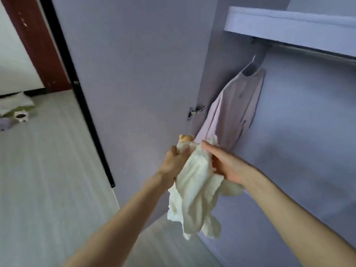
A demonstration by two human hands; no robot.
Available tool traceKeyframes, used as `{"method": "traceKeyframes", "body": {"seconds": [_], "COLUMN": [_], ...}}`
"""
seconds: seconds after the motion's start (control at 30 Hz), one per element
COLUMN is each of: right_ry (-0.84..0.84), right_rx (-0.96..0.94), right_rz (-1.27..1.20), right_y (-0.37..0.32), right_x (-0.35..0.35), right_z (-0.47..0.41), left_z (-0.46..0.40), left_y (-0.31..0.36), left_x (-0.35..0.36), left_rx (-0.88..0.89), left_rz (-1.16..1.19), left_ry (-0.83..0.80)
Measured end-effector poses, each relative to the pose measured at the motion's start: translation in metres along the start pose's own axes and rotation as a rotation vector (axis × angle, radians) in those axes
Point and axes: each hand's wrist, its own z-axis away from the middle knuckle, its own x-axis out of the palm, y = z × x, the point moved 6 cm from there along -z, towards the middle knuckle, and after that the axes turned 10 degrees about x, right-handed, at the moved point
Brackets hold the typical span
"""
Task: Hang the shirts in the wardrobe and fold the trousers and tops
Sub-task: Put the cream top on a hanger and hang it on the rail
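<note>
I see bare wardrobe [308, 132] back right of the hung pink shirt [233, 106]. Below it, my left hand [174, 160] grips the cream garment [194, 191]; my right hand [229, 166] presses it, fingers straight together.

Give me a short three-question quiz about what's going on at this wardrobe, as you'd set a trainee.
1. True or false: the pink shirt lies folded on the floor.
2. Which hand grips the top end of the cream garment? A) left hand B) right hand
3. Fill in: the pink shirt's hanger hooks over the metal ____ under the shelf.

Key
1. False: it hangs on a hanger inside the wardrobe.
2. A: the left hand's fingers curl round the bunched top, while the right hand lies flatter along the cloth.
3. rail.
</note>
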Motion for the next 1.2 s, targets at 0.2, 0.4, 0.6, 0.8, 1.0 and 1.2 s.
{"method": "traceKeyframes", "body": {"seconds": [0.2, 0.4, 0.6, 0.8, 1.0, 1.2], "right_ry": [0.598, 1.109, 1.236, 0.581, 0.861, 0.867], "right_rx": [-0.115, -0.317, -0.358, -0.274, -0.406, -0.681], "right_rz": [0.47, -0.009, -0.168, 0.062, -0.002, -0.574], "right_y": [-0.018, -0.051, -0.054, -0.024, -0.014, 0.004], "right_x": [-0.091, -0.185, -0.232, -0.195, -0.215, -0.245], "right_z": [0.031, 0.102, 0.155, 0.116, 0.148, 0.189], "left_z": [-0.06, -0.088, -0.09, -0.07, -0.059, -0.055], "left_y": [0.009, 0.042, 0.073, 0.076, 0.098, -0.025], "left_x": [0.081, 0.133, 0.179, 0.236, 0.265, 0.252], "left_rx": [-0.064, 0.044, 0.233, 0.168, 0.434, 0.192], "left_rz": [0.045, -0.114, -0.332, 0.115, 0.147, -0.365], "left_ry": [-0.27, -0.709, -0.931, -0.763, -0.794, -1.147]}}
